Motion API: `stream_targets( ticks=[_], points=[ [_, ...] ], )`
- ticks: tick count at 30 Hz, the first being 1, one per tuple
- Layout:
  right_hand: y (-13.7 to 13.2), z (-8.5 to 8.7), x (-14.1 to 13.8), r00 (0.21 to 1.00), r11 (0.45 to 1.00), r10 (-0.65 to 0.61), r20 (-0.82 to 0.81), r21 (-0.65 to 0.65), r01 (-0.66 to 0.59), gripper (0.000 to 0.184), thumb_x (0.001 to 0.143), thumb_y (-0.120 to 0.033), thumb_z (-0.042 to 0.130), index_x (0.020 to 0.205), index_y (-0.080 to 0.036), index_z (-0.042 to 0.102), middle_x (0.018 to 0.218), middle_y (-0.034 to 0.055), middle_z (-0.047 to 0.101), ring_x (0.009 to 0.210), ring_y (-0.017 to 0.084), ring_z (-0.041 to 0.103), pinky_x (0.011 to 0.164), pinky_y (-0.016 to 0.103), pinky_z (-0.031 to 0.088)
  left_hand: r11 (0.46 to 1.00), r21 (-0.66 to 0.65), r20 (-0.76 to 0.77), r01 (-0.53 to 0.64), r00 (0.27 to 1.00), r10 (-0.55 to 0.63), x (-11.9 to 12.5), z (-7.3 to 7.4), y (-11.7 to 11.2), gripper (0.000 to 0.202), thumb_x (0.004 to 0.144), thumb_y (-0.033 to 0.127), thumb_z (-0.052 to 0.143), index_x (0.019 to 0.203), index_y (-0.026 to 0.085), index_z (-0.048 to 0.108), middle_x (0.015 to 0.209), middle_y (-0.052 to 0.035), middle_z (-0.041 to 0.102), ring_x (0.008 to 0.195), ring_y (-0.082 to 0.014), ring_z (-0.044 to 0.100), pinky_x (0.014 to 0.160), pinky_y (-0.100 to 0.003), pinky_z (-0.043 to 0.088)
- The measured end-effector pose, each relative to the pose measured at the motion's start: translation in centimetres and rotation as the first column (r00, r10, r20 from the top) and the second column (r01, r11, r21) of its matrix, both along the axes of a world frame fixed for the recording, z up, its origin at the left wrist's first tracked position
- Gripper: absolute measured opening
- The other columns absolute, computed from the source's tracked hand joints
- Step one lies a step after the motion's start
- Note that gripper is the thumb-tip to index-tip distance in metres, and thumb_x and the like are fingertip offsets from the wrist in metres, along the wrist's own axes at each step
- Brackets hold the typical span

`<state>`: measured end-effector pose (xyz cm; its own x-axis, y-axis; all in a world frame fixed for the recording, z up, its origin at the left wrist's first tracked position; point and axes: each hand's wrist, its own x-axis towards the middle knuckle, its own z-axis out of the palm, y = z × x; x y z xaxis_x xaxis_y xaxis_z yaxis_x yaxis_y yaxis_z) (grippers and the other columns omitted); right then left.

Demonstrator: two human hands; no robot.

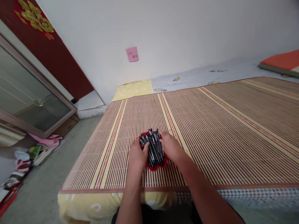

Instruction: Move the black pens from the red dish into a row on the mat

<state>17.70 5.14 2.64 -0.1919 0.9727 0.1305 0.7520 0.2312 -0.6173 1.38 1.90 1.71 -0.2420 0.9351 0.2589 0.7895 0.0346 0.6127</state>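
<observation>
A red tray [166,162] with a wavy rim rests on the striped mat, near the bed's front edge. Several black pens [154,148] with clear barrels lie in it side by side, roughly lengthwise, some sticking out past the far rim. My left hand [137,153] grips the tray's left side, its thumb bent in over the pens. On the opposite side, my right hand [172,145] is curled round the rim, thumb close to the pens. Most of the fingers on both hands are hidden.
The bamboo-style mat [210,130] covers most of the bed. A folded orange item [282,61] lies at the far right. A pink note [132,54] is stuck to the white wall. Left of the bed, a glass-fronted cabinet [35,90] stands above clothes [22,165] on the floor.
</observation>
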Motion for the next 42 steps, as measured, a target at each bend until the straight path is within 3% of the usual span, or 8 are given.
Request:
stream_targets(
  ticks=[4, 8, 12, 18, 28, 31, 38, 42],
  points=[
    [1.7, -0.8, -0.2, 0.999, 0.984, 0.024, -0.031, 0.178, -0.018, 0.04, 0.093, -0.012, 0.04, 0.128, -0.015, 0.059, 0.124, 0.0157, 0.061, 0.122, 0.026, 0.052, 0.103, 0.043, 0.042, 0.989, 0.15, -0.069, 0.022, 0.998, -0.012, -0.5, -0.7, 0.6, 0.035, 0.091, 0.028, 0.053, 0.122, 0.013, 0.058, 0.115, -0.0165, 0.063, 0.112, -0.0304, 0.057, 0.098, -0.046, 0.045],
    [4.5, -1.7, -0.8, 0.967, 0.964, 0.227, -0.12, 0.168, -0.206, 0.047, 0.094, -0.012, 0.034, 0.138, -0.011, 0.05, 0.141, 0.0164, 0.051, 0.133, 0.023, 0.045, 0.113, 0.043, 0.035, 0.944, 0.213, -0.073, 0.253, 0.967, -0.243, -0.9, -1.5, 1.3, 0.041, 0.086, 0.01, 0.047, 0.125, 0.016, 0.056, 0.126, -0.0118, 0.061, 0.12, -0.0243, 0.053, 0.107, -0.043, 0.04],
    [6.4, -1.9, -1.4, 0.912, 0.914, 0.394, -0.115, 0.153, -0.376, 0.049, 0.09, -0.006, 0.037, 0.135, -0.015, 0.055, 0.134, 0.014, 0.058, 0.127, 0.021, 0.052, 0.11, 0.042, 0.038, 0.95, 0.155, -0.072, 0.269, 0.963, -0.261, -0.6, -1.6, 1.4, 0.045, 0.079, 0.005, 0.046, 0.119, 0.019, 0.061, 0.118, -0.0082, 0.066, 0.112, -0.024, 0.058, 0.102, -0.044, 0.043],
    [6.0, -0.8, -0.9, 0.878, 0.882, 0.467, -0.101, 0.126, -0.454, 0.038, 0.088, -0.003, 0.043, 0.114, -0.016, 0.067, 0.109, 0.0106, 0.069, 0.103, 0.019, 0.062, 0.097, 0.033, 0.045, 0.97, 0.114, -0.084, 0.213, 0.975, -0.204, -0.4, -1.3, 1.3, 0.047, 0.076, 0.004, 0.045, 0.117, 0.019, 0.062, 0.116, -0.0092, 0.066, 0.113, -0.0255, 0.057, 0.101, -0.045, 0.042],
    [5.5, -1.7, -0.5, 0.909, 0.897, 0.416, -0.014, 0.172, -0.408, 0.039, 0.086, 0.0, 0.041, 0.109, -0.018, 0.067, 0.111, 0.0089, 0.067, 0.108, 0.019, 0.057, 0.098, 0.036, 0.043, 0.954, 0.126, -0.075, 0.274, 0.961, -0.266, -0.9, -1.5, 1.4, 0.047, 0.075, 0.003, 0.045, 0.118, 0.017, 0.061, 0.119, -0.0101, 0.065, 0.114, -0.0241, 0.057, 0.105, -0.045, 0.042],
    [4.5, -0.9, 0.3, 0.955, 0.94, 0.297, -0.025, 0.184, -0.288, 0.039, 0.09, -0.006, 0.041, 0.12, -0.017, 0.063, 0.125, 0.0118, 0.063, 0.119, 0.021, 0.054, 0.102, 0.039, 0.041, 0.954, 0.138, 0.017, 0.265, 0.963, -0.27, -1.8, -1.2, 1.2, 0.045, 0.082, 0.008, 0.047, 0.124, 0.018, 0.057, 0.126, -0.0098, 0.061, 0.121, -0.022, 0.054, 0.109, -0.042, 0.04],
    [0.0, 0.6, 1.7, 0.986, 0.996, 0.072, 0.147, -0.059, -0.064, 0.031, 0.091, -0.027, 0.055, 0.117, -0.014, 0.065, 0.1, 0.0148, 0.072, 0.094, 0.029, 0.067, 0.082, 0.041, 0.051, 0.98, -0.181, 0.018, 0.088, 0.996, -0.086, -4.6, 0.1, -0.4, 0.038, 0.083, 0.019, 0.062, 0.12, 0.02, 0.06, 0.117, -0.0117, 0.06, 0.103, -0.0257, 0.063, 0.093, -0.042, 0.05],
    [-1.0, 0.7, 0.5, 0.981, 0.991, 0.123, 0.153, -0.075, -0.113, 0.032, 0.09, -0.029, 0.058, 0.117, -0.014, 0.066, 0.105, 0.0152, 0.073, 0.1, 0.029, 0.068, 0.087, 0.041, 0.051, 0.979, -0.126, 0.083, 0.158, 0.985, -0.149, -4.1, -0.7, -0.2, 0.052, 0.076, 0.003, 0.058, 0.124, 0.023, 0.059, 0.117, -0.0088, 0.065, 0.107, -0.023, 0.063, 0.098, -0.039, 0.048]
  ],
)
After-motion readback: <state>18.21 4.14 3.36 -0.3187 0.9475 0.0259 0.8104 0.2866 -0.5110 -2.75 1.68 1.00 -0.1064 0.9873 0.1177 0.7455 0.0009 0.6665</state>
